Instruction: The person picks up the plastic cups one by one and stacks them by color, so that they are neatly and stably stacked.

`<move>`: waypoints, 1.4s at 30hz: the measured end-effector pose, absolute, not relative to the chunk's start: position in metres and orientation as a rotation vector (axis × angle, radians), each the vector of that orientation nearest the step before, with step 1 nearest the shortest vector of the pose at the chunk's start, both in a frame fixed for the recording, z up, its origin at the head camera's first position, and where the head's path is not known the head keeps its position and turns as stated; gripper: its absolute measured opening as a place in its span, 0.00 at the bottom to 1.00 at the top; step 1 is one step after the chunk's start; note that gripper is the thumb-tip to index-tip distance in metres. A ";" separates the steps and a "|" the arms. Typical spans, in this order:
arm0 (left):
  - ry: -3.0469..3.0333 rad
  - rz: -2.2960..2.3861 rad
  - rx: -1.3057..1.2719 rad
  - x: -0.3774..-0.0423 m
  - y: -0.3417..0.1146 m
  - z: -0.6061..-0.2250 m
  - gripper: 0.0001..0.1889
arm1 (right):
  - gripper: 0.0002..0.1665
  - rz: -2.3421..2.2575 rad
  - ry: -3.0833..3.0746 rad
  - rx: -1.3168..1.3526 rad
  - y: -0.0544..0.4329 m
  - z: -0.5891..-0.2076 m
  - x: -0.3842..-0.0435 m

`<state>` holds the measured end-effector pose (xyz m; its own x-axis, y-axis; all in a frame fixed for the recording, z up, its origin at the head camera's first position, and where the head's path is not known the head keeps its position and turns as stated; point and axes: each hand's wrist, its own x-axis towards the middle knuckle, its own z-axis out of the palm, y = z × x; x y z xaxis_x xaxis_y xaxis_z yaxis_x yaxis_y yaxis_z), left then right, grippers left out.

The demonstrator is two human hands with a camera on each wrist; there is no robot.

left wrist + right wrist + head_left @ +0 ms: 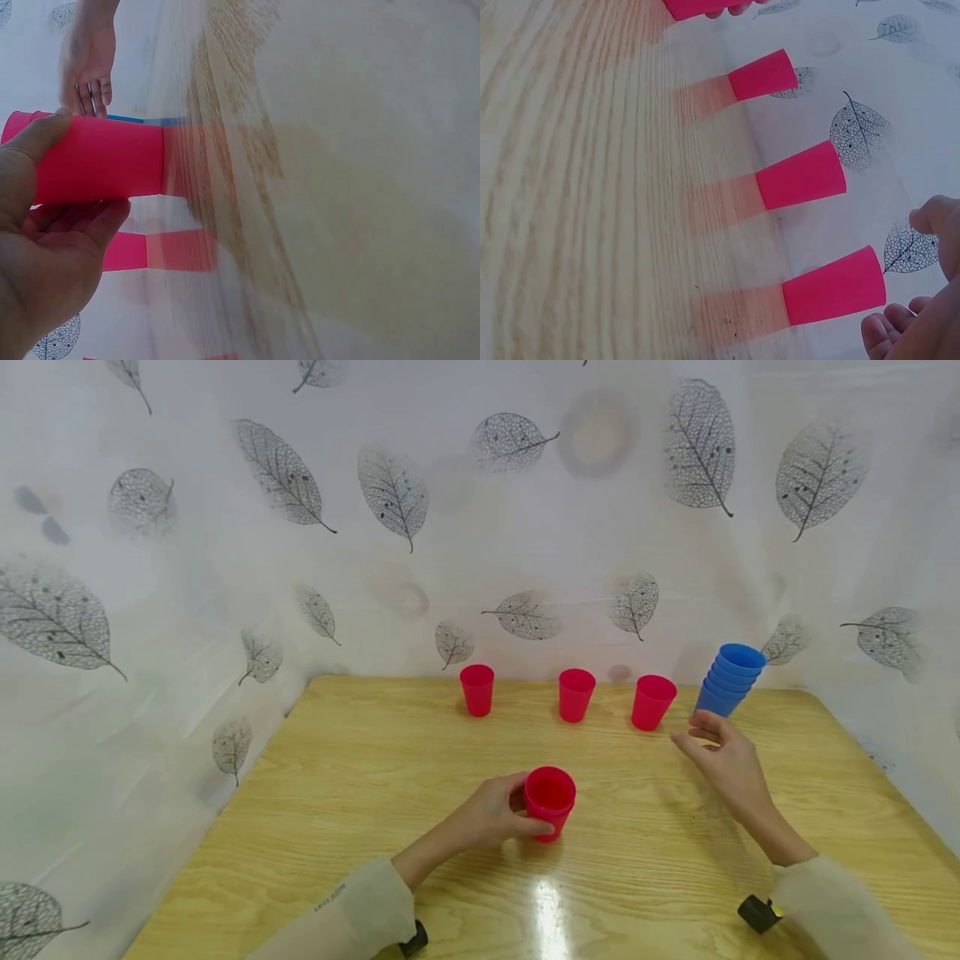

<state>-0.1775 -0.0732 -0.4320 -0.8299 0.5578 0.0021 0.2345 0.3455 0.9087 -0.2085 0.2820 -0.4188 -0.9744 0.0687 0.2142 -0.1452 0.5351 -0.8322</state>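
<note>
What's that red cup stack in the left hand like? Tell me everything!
The red cup stack looks like smooth plastic: at least two, nested, a second rim showing just below the top one. It stands upright, mouth up, narrowing downward, its base apparently on the wooden table. The left hand grips it between thumb and fingers.

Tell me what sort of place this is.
Probably an indoor tabletop workspace, perhaps staged: a wood-grain table stands against a leaf-patterned backdrop, with three red cups spaced out beside a blue cup stack.
</note>
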 end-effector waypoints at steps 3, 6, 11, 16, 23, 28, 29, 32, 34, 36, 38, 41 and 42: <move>2.298 1.481 0.703 -0.177 -0.073 -0.432 0.29 | 0.43 1.420 -2.557 0.038 0.283 -0.419 -0.213; 2.292 1.485 0.701 -0.177 -0.073 -0.433 0.29 | 0.44 1.438 -2.555 0.032 0.284 -0.420 -0.217; 2.291 1.486 0.694 -0.177 -0.073 -0.433 0.29 | 0.48 1.456 -2.568 0.021 0.285 -0.421 -0.224; 2.289 1.485 0.682 -0.177 -0.074 -0.433 0.29 | 0.49 1.473 -2.584 0.006 0.285 -0.424 -0.232; 2.290 1.485 0.684 -0.177 -0.074 -0.434 0.29 | 0.48 1.507 -2.590 -0.044 0.282 -0.427 -0.245; 2.290 1.489 0.690 -0.177 -0.073 -0.433 0.29 | 0.51 1.523 -2.595 -0.074 0.281 -0.431 -0.255; 2.288 1.491 0.690 -0.177 -0.073 -0.433 0.29 | 0.52 1.522 -2.595 -0.074 0.281 -0.431 -0.257; 2.285 1.496 0.687 -0.177 -0.073 -0.432 0.29 | 0.55 1.516 -2.594 -0.065 0.279 -0.432 -0.262; 2.288 1.497 0.687 -0.177 -0.073 -0.432 0.29 | 0.56 1.519 -2.590 -0.067 0.278 -0.432 -0.265; 2.293 1.492 0.689 -0.177 -0.073 -0.433 0.29 | 0.56 1.520 -2.590 -0.070 0.277 -0.433 -0.267; 2.298 1.488 0.691 -0.177 -0.073 -0.433 0.29 | 0.56 1.520 -2.591 -0.069 0.276 -0.433 -0.270; 2.301 1.483 0.692 -0.178 -0.073 -0.434 0.29 | 0.55 1.509 -2.593 -0.047 0.275 -0.433 -0.274; 2.302 1.482 0.690 -0.178 -0.073 -0.434 0.28 | 0.55 1.500 -2.593 -0.038 0.274 -0.433 -0.276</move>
